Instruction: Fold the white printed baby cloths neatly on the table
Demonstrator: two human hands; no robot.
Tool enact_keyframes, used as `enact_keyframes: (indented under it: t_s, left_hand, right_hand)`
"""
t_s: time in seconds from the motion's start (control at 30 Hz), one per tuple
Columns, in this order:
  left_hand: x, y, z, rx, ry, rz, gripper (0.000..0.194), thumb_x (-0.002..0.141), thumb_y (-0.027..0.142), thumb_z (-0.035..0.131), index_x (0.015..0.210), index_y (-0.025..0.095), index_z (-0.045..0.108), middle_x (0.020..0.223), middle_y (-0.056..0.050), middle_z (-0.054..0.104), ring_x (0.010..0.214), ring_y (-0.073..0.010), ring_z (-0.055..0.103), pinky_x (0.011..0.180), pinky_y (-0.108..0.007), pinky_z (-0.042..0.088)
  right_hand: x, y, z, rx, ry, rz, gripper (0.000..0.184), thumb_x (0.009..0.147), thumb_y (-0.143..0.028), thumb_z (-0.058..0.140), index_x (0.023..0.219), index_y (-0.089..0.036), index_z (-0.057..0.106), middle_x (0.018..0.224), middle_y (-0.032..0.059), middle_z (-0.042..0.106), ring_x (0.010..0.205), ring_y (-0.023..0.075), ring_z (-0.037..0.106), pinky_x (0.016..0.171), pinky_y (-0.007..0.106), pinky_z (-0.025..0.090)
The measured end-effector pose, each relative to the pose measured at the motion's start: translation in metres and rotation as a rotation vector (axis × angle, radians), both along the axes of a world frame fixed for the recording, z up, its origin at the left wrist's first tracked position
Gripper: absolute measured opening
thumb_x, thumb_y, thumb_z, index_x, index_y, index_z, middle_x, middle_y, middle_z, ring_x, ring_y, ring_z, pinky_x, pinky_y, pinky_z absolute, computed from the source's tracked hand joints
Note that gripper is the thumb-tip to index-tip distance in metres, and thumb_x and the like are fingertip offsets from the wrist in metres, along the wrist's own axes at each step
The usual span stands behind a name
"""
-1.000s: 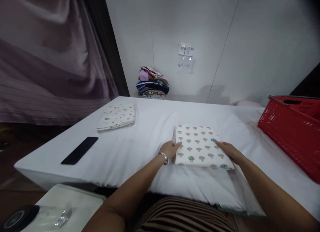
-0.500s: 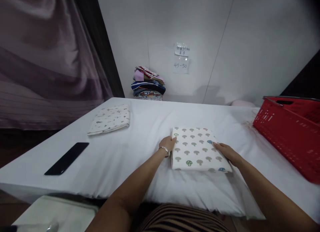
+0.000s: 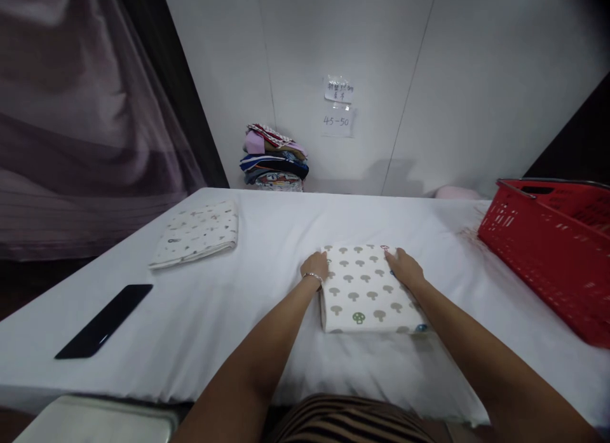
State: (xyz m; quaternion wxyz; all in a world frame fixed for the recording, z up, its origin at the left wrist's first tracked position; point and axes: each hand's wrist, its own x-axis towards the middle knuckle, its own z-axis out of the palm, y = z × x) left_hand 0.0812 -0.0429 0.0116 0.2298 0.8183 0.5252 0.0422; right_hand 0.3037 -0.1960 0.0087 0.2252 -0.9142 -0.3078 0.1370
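A folded white cloth (image 3: pixel 362 290) printed with grey mushrooms and a few coloured ones lies in front of me on the white-covered table (image 3: pixel 267 239). My left hand (image 3: pixel 315 267), with a bracelet at the wrist, grips its left edge, the fingers tucked at the side out of sight. On the opposite side my right hand (image 3: pixel 405 267) holds the right edge near the far corner, thumb on top and the other fingers along the side. A second folded cloth (image 3: pixel 197 233) with small prints rests at the far left, apart from both hands.
A black flat phone-like slab (image 3: pixel 105 322) lies at the left front. At the right stands a red plastic basket (image 3: pixel 548 252). Several folded fabrics (image 3: pixel 275 157) are stacked beyond the table's far edge, beside paper signs (image 3: pixel 338 106) on the wall.
My right hand has slid along the cloth's right edge towards its far corner. My left hand stays at the left edge. The view has shifted slightly.
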Motion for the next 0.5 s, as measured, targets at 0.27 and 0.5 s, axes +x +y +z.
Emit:
enact_keyframes:
  t_s: [0.27,0.5]
  left_hand:
    - [0.008,-0.024,0.012,0.358,-0.153,-0.154,0.054,0.088,0.048,0.035,0.132,0.016,0.039,0.146,-0.013,0.032,0.133,-0.0257,0.03,0.106,-0.039,0.027]
    - [0.003,-0.033,-0.016,0.189,-0.038,-0.383,0.067,0.088,0.055,0.022,0.142,0.015,0.023,0.153,-0.008,0.009,0.141,-0.0235,0.003,0.113,-0.047,0.008]
  right_hand:
    - [-0.006,0.0,-0.001,-0.086,-0.088,0.017,0.059,0.087,-0.06,0.028,0.12,-0.015,0.047,0.108,0.019,0.061,0.103,0.0306,0.057,0.086,0.04,0.041]
    - [-0.004,0.001,0.005,-0.14,-0.102,0.035,0.06,0.088,-0.059,0.024,0.12,-0.015,0.048,0.105,0.0178,0.063,0.099,0.0301,0.058,0.083,0.04,0.043]
